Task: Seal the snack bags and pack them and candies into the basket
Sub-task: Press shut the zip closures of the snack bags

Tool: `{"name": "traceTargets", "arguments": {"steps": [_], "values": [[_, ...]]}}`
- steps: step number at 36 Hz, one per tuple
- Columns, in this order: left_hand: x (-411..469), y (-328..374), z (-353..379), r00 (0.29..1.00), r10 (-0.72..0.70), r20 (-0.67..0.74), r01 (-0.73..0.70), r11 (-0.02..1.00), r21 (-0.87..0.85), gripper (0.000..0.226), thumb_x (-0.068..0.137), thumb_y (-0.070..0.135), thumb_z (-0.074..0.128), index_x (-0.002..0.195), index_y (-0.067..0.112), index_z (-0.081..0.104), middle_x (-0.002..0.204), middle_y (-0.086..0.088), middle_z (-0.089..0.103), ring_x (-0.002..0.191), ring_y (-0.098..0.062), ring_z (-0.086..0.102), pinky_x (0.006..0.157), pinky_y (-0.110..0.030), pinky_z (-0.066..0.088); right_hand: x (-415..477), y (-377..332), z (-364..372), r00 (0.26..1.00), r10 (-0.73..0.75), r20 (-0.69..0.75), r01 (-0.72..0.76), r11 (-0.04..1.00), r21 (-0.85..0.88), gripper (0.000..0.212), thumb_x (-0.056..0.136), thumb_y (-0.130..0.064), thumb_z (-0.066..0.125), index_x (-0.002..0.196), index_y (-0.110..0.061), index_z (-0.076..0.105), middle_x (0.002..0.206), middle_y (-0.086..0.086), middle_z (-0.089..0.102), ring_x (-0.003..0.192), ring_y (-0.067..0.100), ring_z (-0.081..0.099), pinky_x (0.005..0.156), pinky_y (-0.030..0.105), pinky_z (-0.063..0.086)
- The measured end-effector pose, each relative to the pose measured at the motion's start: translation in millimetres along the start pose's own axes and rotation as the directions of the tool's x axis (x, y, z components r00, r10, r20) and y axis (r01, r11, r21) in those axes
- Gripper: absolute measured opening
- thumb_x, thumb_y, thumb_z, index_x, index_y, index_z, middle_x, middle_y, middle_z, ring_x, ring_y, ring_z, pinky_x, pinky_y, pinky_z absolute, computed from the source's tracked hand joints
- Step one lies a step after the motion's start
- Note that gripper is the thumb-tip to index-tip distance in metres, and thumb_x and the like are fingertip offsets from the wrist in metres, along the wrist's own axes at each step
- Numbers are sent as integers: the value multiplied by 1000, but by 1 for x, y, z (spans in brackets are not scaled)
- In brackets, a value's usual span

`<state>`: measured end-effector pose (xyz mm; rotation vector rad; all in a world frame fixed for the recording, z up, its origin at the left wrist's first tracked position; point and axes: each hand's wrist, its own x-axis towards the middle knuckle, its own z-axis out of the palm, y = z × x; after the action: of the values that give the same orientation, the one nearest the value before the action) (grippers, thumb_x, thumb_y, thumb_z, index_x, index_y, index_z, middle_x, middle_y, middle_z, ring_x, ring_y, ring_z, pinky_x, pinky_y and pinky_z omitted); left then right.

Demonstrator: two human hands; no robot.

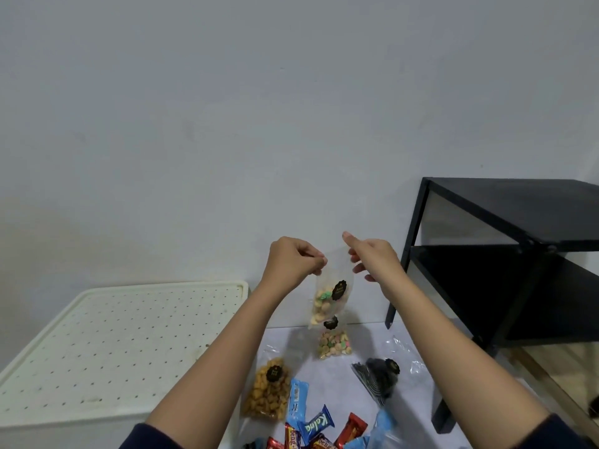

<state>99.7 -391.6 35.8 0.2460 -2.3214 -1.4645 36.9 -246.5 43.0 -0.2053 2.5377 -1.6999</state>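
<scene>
Your left hand (293,260) is up in front of the wall (227,108), fingers curled in, thumb and forefinger pinching the top left corner of the bag (328,299). The bag hangs straight down from that pinch, clear plastic, small pastel biscuits settled in its lower half, a black sticker (339,289) on its front.

Your right hand (372,257) is just across the bag's mouth. The forefinger points up and out, and the other fingers are loosely spread at the bag's right edge. The thumb looks to be against the plastic, but you cannot tell from here whether that hand actually has hold of it.

Directly below your fingertips, under the hanging bag, a second bag (334,343) of the same biscuits lies on the table (418,396). Down and to the left of your left fingers, beside that forearm, there's the golden bag (269,390). Below your right fingers, tucked against that forearm, is the dark bag (377,377). Nearest you, between both arms and well below the hands, is a heap of wrapped candies (311,429) in blue and red.

Far left of your left hand sits a white crate (123,345) with a perforated top. Just right of your right hand stands a black shelf (505,254).
</scene>
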Motion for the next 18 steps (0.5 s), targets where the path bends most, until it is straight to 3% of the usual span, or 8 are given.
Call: {"name": "traceTargets", "arguments": {"steps": [5, 8, 10, 18], "values": [[-11, -14, 7, 1000, 14, 2, -14, 1000, -10, 18, 74, 6, 73, 62, 18, 69, 66, -6, 70, 64, -20, 70, 73, -29, 58, 5, 5, 3, 982, 161, 103, -169, 982, 81, 33, 86, -41, 59, 87, -9, 68, 75, -1, 69, 63, 13, 60, 60, 25, 44], [-16, -21, 11, 999, 14, 29, -14, 1000, -17, 12, 75, 8, 73, 66, 16, 71, 66, -6, 71, 65, -16, 69, 73, -24, 57, 8, 8, 7, 973, 190, 127, -202, 976, 87, 13, 85, -19, 61, 90, -8, 67, 74, 0, 69, 60, 11, 59, 56, 23, 44], [-19, -25, 14, 998, 25, 54, -25, 1000, -3, 5, 76, 8, 73, 72, 12, 73, 66, -6, 70, 63, -13, 67, 68, -17, 54, 9, 10, 9, 972, 198, 129, -210, 974, 88, 10, 85, -14, 61, 90, -7, 66, 73, 1, 68, 60, 10, 60, 54, 22, 45], [-32, -43, 28, 997, 81, -10, -80, 994, 79, 5, 78, 11, 70, 78, 8, 75, 71, -3, 71, 68, -13, 67, 69, -21, 54, 6, 16, 14, 941, 270, 204, -275, 962, -7, 29, 81, -26, 71, 84, 2, 62, 73, 10, 64, 59, 18, 63, 43, 21, 51]]}}
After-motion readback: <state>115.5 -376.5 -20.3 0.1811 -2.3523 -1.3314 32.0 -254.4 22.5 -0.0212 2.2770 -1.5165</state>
